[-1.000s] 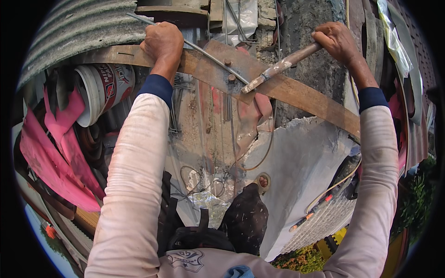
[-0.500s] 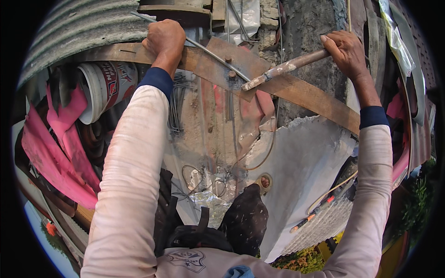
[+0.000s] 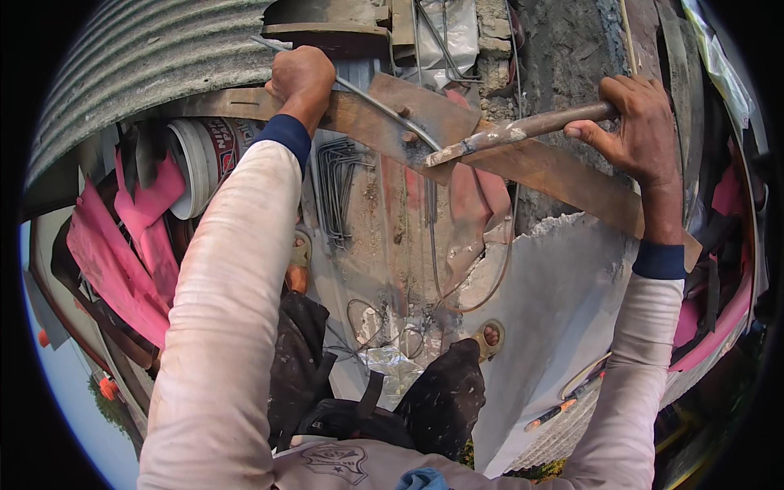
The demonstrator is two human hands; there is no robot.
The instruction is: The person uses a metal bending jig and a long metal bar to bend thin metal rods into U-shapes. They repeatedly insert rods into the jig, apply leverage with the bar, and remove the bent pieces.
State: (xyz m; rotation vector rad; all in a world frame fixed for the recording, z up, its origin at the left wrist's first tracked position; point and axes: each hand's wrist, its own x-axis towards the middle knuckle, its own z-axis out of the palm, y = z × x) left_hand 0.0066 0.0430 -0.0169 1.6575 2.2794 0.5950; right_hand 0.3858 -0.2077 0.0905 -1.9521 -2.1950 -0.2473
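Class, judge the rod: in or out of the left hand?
In: the left hand wraps the rod, which shows on both sides.

Part of the metal rod is hidden inside the left hand, the butt of the wooden handle inside the right hand; its far end's makeup is unclear. Left of the left grip, the top edge cuts off the corrugated sheet.

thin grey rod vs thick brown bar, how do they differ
The rod is slim; the bar is clearly thicker. The rod looks plain grey, while the bar is brown with pale patches. The rod slopes down to the right from the left hand; the bar slopes down to the left from the right hand. Both are long and held.
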